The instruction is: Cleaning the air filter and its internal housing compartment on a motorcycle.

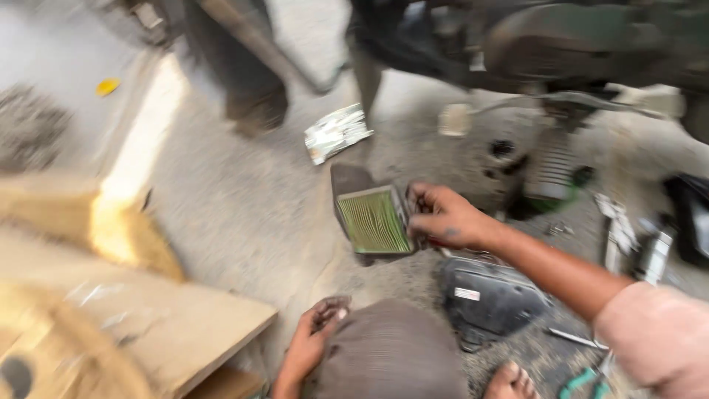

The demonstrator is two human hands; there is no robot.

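The right hand (443, 216) grips the edge of a pleated filter (374, 221), held over the gritty floor (244, 214); the left hand (316, 334) rests by the knee (388, 355), fingers curled, holding nothing; a black cover (491, 295) lies just beside.

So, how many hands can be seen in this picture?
2. The right hand grips the edge of the pleated air filter over the concrete floor; the left hand rests low, beside the knee.
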